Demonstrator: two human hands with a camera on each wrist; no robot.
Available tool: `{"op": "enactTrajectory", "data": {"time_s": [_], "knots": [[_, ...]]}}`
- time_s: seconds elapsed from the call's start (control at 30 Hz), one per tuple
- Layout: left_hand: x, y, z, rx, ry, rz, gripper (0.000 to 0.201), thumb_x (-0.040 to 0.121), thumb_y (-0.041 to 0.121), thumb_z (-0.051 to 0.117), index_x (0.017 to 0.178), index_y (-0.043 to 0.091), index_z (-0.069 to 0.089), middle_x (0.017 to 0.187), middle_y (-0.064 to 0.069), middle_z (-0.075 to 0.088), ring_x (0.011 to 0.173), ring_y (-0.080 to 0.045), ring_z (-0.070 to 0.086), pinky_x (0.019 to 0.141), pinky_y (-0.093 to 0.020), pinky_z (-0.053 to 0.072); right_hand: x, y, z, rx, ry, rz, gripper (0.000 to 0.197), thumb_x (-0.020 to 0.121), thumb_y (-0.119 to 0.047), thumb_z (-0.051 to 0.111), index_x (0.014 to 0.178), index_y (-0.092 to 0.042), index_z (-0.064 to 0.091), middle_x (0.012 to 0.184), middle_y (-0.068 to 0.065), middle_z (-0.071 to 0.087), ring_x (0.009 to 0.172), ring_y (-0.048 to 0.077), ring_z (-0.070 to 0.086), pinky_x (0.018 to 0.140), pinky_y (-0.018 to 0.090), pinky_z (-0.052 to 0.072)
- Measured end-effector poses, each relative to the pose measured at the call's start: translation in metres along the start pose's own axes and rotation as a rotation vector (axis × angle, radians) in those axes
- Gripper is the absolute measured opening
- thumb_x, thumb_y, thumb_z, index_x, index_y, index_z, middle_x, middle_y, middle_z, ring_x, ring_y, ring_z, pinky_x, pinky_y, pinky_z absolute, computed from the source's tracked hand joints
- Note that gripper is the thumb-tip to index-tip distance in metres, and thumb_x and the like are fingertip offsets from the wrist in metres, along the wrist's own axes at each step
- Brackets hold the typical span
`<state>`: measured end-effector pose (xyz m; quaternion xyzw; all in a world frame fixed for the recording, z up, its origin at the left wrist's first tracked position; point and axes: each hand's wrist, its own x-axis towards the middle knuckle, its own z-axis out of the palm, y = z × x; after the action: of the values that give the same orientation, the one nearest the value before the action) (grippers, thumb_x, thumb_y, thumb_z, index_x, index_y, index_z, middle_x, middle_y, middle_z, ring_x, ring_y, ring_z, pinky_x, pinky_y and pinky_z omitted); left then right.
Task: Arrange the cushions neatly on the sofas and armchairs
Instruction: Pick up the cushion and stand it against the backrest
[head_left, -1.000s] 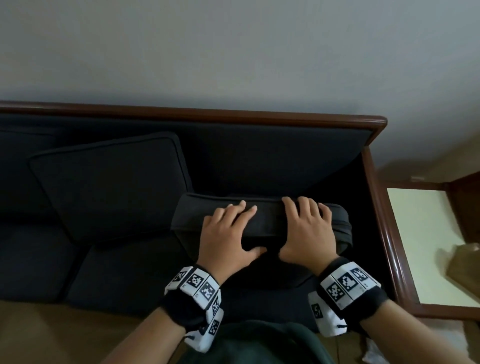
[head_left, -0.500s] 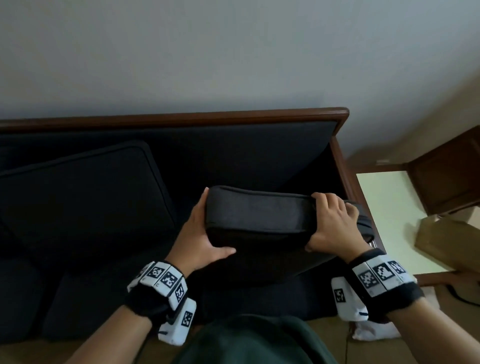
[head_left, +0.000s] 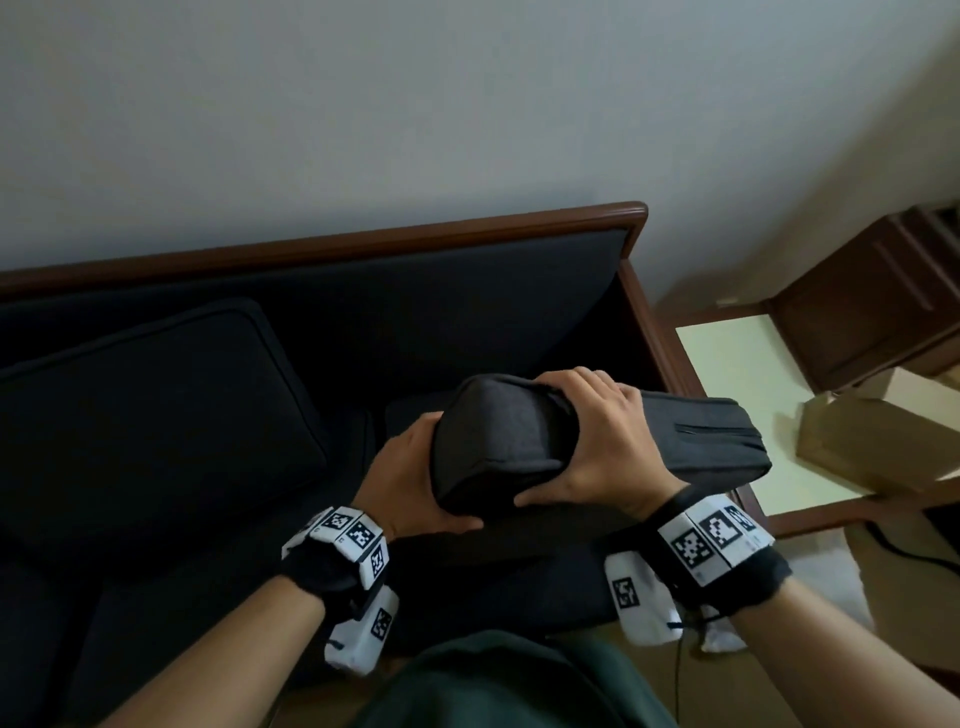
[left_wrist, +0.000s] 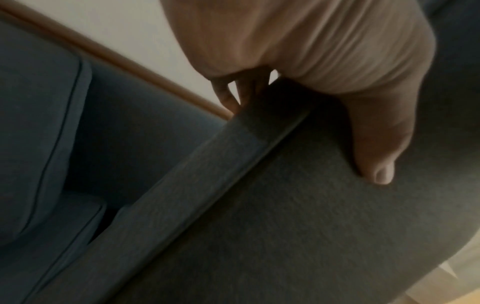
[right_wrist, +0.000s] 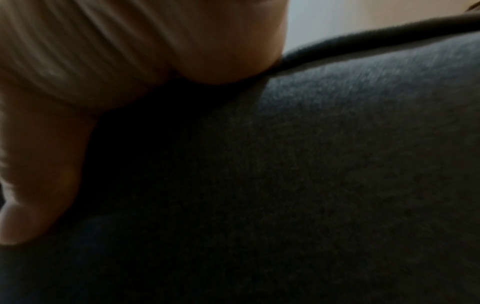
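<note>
A dark grey cushion (head_left: 691, 441) is lifted above the right end of the dark sofa (head_left: 467, 322), its long edge pointing right over the wooden arm. My left hand (head_left: 410, 478) grips its near corner, thumb underneath. My right hand (head_left: 602, 441) grips the top edge beside it, thumb on the near face. In the left wrist view the thumb (left_wrist: 374, 144) presses the cushion (left_wrist: 298, 216) and the fingers curl behind its edge. The right wrist view shows my thumb (right_wrist: 39, 174) on the cushion fabric (right_wrist: 311, 174). A second dark cushion (head_left: 156, 415) leans against the sofa back at the left.
The sofa's wooden frame (head_left: 649, 322) ends at the right. Beyond it stands a pale-topped side table (head_left: 727, 374) carrying a brown cardboard box (head_left: 872, 447). A dark wooden cabinet (head_left: 872, 301) stands in the corner. A black cable (head_left: 904, 551) and white cloth (head_left: 727, 639) lie on the floor.
The cushion lay on the seat under both hands; now both hands have lifted it and swung it so its far end points right. My view has shifted right.
</note>
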<state>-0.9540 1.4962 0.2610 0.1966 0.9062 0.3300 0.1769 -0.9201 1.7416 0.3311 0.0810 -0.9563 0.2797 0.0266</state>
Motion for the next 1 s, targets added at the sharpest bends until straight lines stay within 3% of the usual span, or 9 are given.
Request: {"op": "enactTrajectory", "data": {"time_s": [0.17,0.3,0.4,0.47,0.6,0.7,0.83,0.93,1.0], "knots": [[-0.007,0.039,-0.030,0.117,0.149,0.102,0.114,0.039,0.055,0.094,0.137,0.020,0.047,0.131,0.003,0.061,0.118,-0.020,0.060,0.099,-0.031,0.043,-0.007,0.013,-0.028,0.273,0.114,-0.064,0.103,0.035,-0.065,0.089,0.124,-0.028,0.052,0.119,-0.007,0.060,0.111,0.015,0.057,0.093,0.048,0.047],[0.002,0.046,-0.022,0.165,0.100,0.025,0.116,0.040,0.054,0.093,0.141,0.025,0.044,0.129,0.003,0.055,0.119,-0.019,0.054,0.105,-0.036,0.042,-0.015,0.046,-0.008,0.651,-0.079,0.062,0.110,0.039,-0.049,0.094,0.135,-0.030,0.043,0.136,0.002,0.052,0.127,0.020,0.052,0.107,0.044,0.043],[0.005,0.020,0.010,0.171,-0.068,-0.185,0.115,0.044,0.077,0.080,0.144,0.036,0.038,0.137,0.007,0.044,0.128,-0.018,0.045,0.112,-0.037,0.033,-0.023,0.065,0.033,0.938,-0.167,0.312,0.105,0.047,-0.049,0.090,0.137,-0.026,0.043,0.143,0.009,0.048,0.131,0.020,0.049,0.107,0.036,0.043],[-0.001,-0.001,0.030,0.246,-0.128,-0.301,0.128,0.035,0.103,0.047,0.145,0.040,0.032,0.145,0.010,0.039,0.138,-0.017,0.036,0.113,-0.039,0.025,-0.032,0.084,0.056,1.024,-0.045,0.546,0.091,0.046,-0.056,0.090,0.125,-0.029,0.052,0.135,0.015,0.055,0.118,0.021,0.058,0.096,0.032,0.051],[-0.031,-0.036,0.046,0.317,-0.001,-0.455,0.124,0.039,0.108,0.023,0.142,0.040,0.042,0.151,0.009,0.038,0.142,-0.017,0.031,0.111,-0.045,0.024,-0.065,0.139,0.065,1.029,0.173,0.878,0.083,0.036,-0.062,0.090,0.104,-0.024,0.062,0.115,0.021,0.067,0.090,0.022,0.067,0.076,0.032,0.057],[-0.059,-0.052,0.049,0.266,0.296,-0.624,0.109,0.050,0.095,0.049,0.140,0.033,0.046,0.157,0.003,0.031,0.145,-0.027,0.025,0.111,-0.055,0.024,-0.093,0.161,0.063,0.994,0.117,0.945,0.082,0.045,-0.065,0.082,0.111,-0.021,0.060,0.114,0.015,0.068,0.097,0.026,0.067,0.084,0.038,0.054],[-0.087,-0.076,0.045,-0.235,0.522,-1.162,0.131,0.038,0.092,0.060,0.147,0.023,0.037,0.157,-0.012,0.031,0.141,-0.042,0.032,0.115,-0.058,0.029,-0.107,0.161,0.074,0.991,0.100,0.919,0.072,0.057,-0.059,0.079,0.115,-0.021,0.060,0.108,0.007,0.069,0.096,0.021,0.067,0.076,0.029,0.051],[-0.094,-0.093,0.052,-0.613,0.577,-1.246,0.130,0.029,0.091,0.074,0.138,0.025,0.048,0.139,-0.014,0.054,0.126,-0.042,0.052,0.107,-0.057,0.043,-0.102,0.169,0.077,1.030,0.104,0.959,0.058,0.066,-0.046,0.084,0.114,-0.022,0.062,0.114,0.013,0.069,0.096,0.022,0.068,0.077,0.030,0.052],[-0.089,-0.094,0.054,-0.642,0.606,-1.255,0.117,0.034,0.089,0.076,0.132,0.030,0.053,0.137,-0.010,0.056,0.126,-0.040,0.052,0.105,-0.058,0.044,-0.097,0.177,0.078,1.046,0.077,0.999,0.082,0.047,-0.061,0.087,0.115,-0.024,0.061,0.113,0.010,0.070,0.099,0.023,0.069,0.082,0.035,0.055]]}}
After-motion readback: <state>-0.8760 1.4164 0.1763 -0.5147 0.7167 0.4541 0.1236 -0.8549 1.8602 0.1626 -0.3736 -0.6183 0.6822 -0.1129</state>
